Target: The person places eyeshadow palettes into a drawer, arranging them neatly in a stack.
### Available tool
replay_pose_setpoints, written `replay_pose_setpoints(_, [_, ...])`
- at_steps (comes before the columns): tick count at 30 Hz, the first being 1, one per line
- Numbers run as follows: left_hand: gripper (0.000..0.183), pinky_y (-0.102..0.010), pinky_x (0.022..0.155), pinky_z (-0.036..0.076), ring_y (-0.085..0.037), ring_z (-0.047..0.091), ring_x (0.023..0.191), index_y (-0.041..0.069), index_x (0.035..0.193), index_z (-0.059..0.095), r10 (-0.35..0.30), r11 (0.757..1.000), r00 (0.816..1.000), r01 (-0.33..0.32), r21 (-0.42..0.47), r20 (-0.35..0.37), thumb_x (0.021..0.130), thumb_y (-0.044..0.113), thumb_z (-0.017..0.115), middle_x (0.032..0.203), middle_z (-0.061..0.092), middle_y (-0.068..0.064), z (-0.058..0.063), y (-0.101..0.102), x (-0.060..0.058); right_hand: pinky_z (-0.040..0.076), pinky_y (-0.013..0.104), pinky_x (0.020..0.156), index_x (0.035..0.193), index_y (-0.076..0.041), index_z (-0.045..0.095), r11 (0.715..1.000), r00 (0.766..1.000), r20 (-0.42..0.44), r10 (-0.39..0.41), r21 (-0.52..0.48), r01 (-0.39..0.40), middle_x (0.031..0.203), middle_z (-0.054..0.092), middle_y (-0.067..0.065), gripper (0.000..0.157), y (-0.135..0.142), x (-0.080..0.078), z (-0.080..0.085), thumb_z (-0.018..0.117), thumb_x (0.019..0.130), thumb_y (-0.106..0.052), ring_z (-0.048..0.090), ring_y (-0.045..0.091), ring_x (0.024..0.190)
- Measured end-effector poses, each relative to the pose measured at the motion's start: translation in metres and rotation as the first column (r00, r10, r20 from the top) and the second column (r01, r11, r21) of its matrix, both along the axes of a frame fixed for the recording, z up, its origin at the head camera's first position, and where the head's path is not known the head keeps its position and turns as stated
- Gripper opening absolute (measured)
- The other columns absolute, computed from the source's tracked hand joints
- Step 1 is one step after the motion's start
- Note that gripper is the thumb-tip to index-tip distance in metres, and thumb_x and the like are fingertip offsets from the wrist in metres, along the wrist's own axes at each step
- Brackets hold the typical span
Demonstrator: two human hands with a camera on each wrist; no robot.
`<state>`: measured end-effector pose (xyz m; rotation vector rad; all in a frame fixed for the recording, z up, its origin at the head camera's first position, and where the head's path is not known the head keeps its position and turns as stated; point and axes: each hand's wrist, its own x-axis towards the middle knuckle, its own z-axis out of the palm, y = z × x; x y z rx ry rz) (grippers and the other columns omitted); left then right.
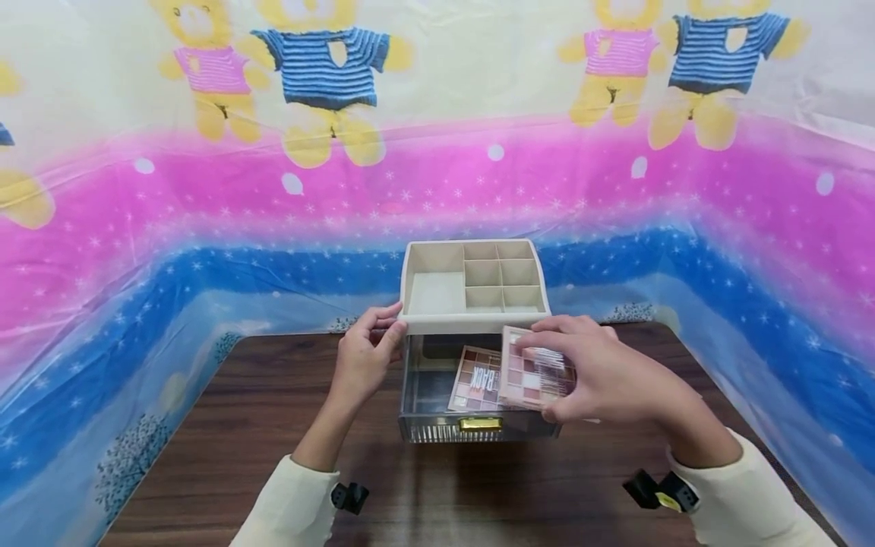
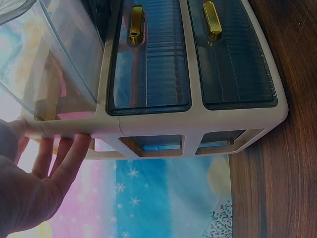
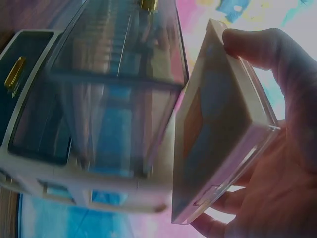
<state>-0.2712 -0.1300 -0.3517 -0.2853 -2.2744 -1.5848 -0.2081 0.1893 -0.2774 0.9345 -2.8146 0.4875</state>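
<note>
A cream desktop organizer (image 1: 472,324) stands on the table, with its top clear drawer (image 1: 425,387) pulled out toward me. My left hand (image 1: 361,358) holds the organizer's upper left corner; in the left wrist view its fingers lie along the side frame (image 2: 106,124). One eyeshadow palette (image 1: 472,389) lies tilted in the drawer, with "BACK" printed on its lid. Over the drawer's right side, my right hand (image 1: 608,376) grips a second eyeshadow palette (image 1: 522,372) by its edges. The right wrist view shows this palette's (image 3: 218,114) plain underside, tilted beside the drawer wall (image 3: 119,64).
Divided compartments (image 1: 481,273) fill the organizer's top. Two lower drawers (image 2: 148,74) with gold handles are closed. The organizer stands near the far edge of the dark wooden table (image 1: 273,425). A patterned cloth (image 1: 437,182) with printed bears hangs behind and along the sides.
</note>
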Motion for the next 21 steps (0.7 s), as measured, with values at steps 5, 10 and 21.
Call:
replay_pose_setpoints(5, [0.034,-0.032,0.075,0.067,-0.03,0.07,0.104,0.016,0.134,0.065,0.002,1.0,1.0,-0.002,0.0,-0.01,0.102,0.025,0.064,0.122,0.069,-0.016,-0.001,0.0,-0.001,0.038,0.041,0.089,0.134,-0.027,0.065,0.999,0.998,0.035,0.053,0.009,-0.053,0.141,0.056,0.001,0.071,-0.021,-0.008,-0.003,0.082,0.065,-0.034,0.048,0.024,0.128])
replay_pose_setpoints(10, [0.033,-0.031,0.075,0.067,-0.03,0.07,0.103,0.017,0.134,0.065,0.008,1.0,1.0,-0.008,0.0,-0.012,0.102,0.025,0.064,0.121,0.069,-0.015,-0.001,0.0,-0.001,0.04,0.047,0.092,0.134,-0.027,0.066,0.998,0.997,0.057,0.059,0.02,-0.06,0.144,0.056,0.005,0.07,-0.035,-0.013,-0.004,0.082,0.066,-0.034,0.047,0.027,0.134])
replay_pose_setpoints(21, [0.033,-0.03,0.073,0.067,-0.033,0.071,0.102,0.016,0.134,0.065,0.003,1.0,1.0,-0.003,-0.001,-0.026,0.102,0.025,0.065,0.12,0.07,-0.016,-0.002,0.0,-0.002,0.04,0.06,0.101,0.127,-0.021,0.071,0.997,0.997,0.035,0.068,0.04,-0.069,0.143,0.058,0.008,0.05,-0.046,-0.017,-0.005,0.079,0.078,-0.026,0.048,0.033,0.137])
